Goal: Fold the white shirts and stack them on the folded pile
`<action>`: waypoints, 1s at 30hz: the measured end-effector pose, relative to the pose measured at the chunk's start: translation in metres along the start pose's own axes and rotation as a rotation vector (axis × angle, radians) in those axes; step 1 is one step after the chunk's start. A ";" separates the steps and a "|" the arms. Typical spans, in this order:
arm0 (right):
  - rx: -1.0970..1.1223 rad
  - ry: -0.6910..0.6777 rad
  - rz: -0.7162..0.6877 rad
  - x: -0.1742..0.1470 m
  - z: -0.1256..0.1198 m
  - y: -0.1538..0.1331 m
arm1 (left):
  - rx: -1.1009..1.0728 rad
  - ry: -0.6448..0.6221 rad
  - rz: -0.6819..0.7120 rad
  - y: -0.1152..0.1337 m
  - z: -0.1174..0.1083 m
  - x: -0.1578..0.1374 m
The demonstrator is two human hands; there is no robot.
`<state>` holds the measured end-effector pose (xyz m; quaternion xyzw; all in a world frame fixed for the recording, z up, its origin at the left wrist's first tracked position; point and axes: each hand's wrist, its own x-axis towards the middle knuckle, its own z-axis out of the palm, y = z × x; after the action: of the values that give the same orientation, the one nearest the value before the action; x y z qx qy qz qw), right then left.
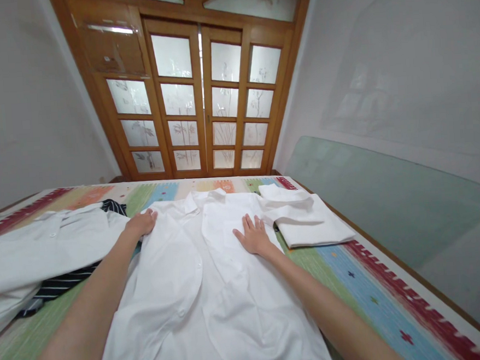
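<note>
A white button-up shirt [227, 290] lies spread in front of me, its collar at the far end and its front panels partly apart. My left hand [143, 223] is at the shirt's left shoulder edge, with the fingers closed on the cloth. My right hand [252, 236] rests flat on the right chest part of the shirt, fingers spread. One sleeve [291, 206] reaches out to the right, over a folded white garment [317, 229].
To the left lies another white shirt [51, 242] with a black striped cloth [70, 280] under it. All sit on a colourful patterned cover [373, 286]. Wooden doors with glass panes [179, 96] stand behind; a pale green panel [380, 186] is on the right wall.
</note>
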<state>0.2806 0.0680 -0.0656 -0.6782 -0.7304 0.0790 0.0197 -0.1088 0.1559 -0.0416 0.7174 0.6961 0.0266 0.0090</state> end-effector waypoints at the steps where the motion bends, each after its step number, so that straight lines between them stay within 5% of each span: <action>1: 0.003 -0.001 0.002 0.000 0.000 0.000 | 0.019 0.000 -0.024 0.005 -0.001 -0.001; 6: 0.014 -0.014 0.008 0.001 0.000 0.000 | 0.086 0.023 -0.058 0.023 -0.007 -0.023; 10: 0.002 -0.021 0.014 0.001 0.000 0.000 | -0.036 -0.009 0.015 0.014 -0.008 -0.059; 18: 0.072 0.001 -0.135 -0.016 -0.010 0.006 | -0.303 0.133 0.209 -0.022 0.014 -0.204; 24: 0.345 -0.189 -0.474 -0.073 -0.022 0.028 | -0.350 0.064 0.208 -0.029 0.008 -0.287; 30: 0.437 -0.320 -0.622 -0.161 -0.042 0.030 | -0.438 0.175 -0.036 -0.007 0.013 -0.300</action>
<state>0.3283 -0.0861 -0.0161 -0.3839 -0.8605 0.3272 0.0723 -0.1235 -0.1435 -0.0624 0.6808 0.6844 0.2391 0.1044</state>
